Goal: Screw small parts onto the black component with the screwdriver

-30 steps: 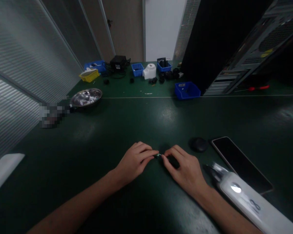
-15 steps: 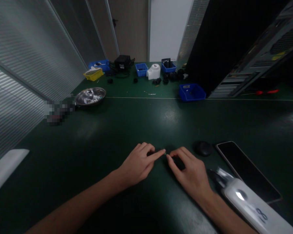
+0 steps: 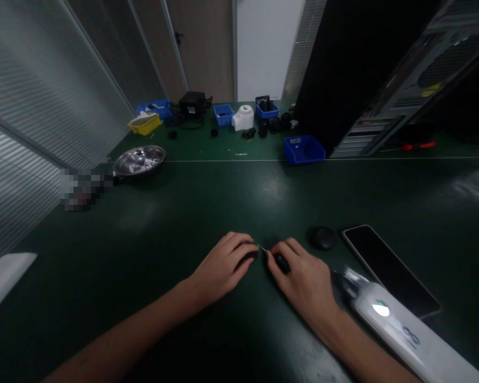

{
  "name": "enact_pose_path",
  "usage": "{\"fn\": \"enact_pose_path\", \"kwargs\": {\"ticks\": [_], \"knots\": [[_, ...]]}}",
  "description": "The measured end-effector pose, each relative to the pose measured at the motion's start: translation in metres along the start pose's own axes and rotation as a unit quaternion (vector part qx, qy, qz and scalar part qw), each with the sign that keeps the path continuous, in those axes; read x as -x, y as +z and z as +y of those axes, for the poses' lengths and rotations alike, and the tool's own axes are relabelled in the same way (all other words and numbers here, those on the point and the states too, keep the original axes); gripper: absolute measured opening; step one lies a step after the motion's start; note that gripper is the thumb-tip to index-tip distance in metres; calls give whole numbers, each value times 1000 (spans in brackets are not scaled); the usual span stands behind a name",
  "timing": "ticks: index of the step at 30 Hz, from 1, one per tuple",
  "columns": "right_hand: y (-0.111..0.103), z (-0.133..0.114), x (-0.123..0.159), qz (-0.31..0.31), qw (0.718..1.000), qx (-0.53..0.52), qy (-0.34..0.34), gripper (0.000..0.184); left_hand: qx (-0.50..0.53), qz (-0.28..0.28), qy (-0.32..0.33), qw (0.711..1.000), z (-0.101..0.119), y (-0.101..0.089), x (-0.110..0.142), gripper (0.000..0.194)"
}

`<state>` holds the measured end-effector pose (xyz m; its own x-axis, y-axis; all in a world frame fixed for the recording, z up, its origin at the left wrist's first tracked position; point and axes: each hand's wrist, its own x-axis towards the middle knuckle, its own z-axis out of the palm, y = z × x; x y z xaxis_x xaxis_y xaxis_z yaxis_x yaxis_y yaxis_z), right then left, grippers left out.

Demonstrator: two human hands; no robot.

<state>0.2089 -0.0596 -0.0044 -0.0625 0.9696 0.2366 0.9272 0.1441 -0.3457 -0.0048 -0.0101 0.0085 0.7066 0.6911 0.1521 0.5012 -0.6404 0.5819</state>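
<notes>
- Drawn back from its outstretched pose half a second earlier, the left hand's (image 3: 221, 261) index finger now bends beside a thin green-ended piece (image 3: 263, 249).
- Between the two hands, low over the green table (image 3: 207, 207), the piece appears pinched by thumb and forefinger of the right hand (image 3: 305, 272).
- Fine work like this likely calls for a light pinch, steady wrists and one fingertip guiding the green end.
- Right fingertips hide the piece's near end; whether the left hand grips anything cannot be told in the shadow.
- Pixelation masks an item (image 3: 82, 190) at far left.
</notes>
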Motion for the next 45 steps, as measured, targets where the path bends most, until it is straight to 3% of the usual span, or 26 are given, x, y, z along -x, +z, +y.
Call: {"fn": "enact_pose_path", "kwargs": {"ticks": [5,9,12,14,18,21,25,36,45], "knots": [[2,-1,1,-2,1000,-16,-1,21,-12,5,7,1000,3,8,-10,30],[0,-1,1,-10,999,-37,4,23,-17,17,-40,999,-24,-10,5,34],[-2,-2,0,-19,998,-57,4,24,-57,68,-138,986,-72,-49,38,40],[-3,-2,0,-21,998,-63,4,26,-121,120,-207,963,-111,-83,69,40],[-1,-1,0,-24,998,-59,9,25,-280,168,-356,876,-180,-147,136,48],[1,0,0,-24,998,-58,11,24,-302,169,-426,836,-207,-173,173,54],[2,0,-1,-19,998,-61,14,24,-289,159,-443,834,-215,-180,189,53],[-1,-1,-1,-21,996,-82,14,23,-296,256,-491,778,-228,-183,204,53],[-2,-1,-1,-23,996,-82,7,23,-311,265,-482,775,-229,-185,210,51]]}}
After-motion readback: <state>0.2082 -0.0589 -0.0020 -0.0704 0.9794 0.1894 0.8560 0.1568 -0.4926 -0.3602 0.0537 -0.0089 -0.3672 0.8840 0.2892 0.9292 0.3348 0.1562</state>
